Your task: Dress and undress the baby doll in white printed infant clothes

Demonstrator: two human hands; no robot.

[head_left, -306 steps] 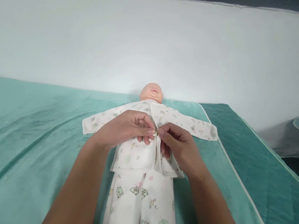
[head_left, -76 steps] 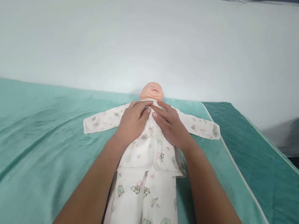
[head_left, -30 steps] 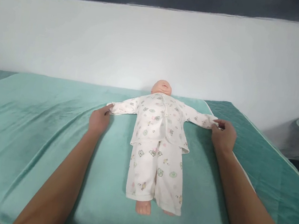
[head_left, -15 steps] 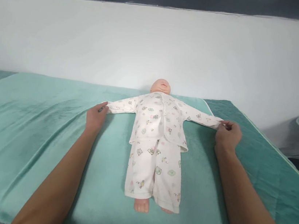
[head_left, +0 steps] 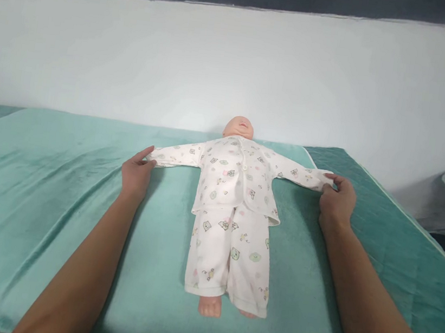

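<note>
The dressed doll (head_left: 220, 199) lies face-up mid-frame — work has moved from chest (head_left: 232, 162) to sleeves (head_left: 181, 154), drawing them straight, I'd judge. At right, the right hand (head_left: 339, 201) pinches a cuff (head_left: 322, 181); at left, I can't tell if the left hand (head_left: 136, 174) pinches or merely frames its own. One foot (head_left: 249, 315), lower centre, is mostly hidden

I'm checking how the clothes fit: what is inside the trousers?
A foot and part of a second foot show below the trousers; anything higher up inside is covered by cloth.
</note>
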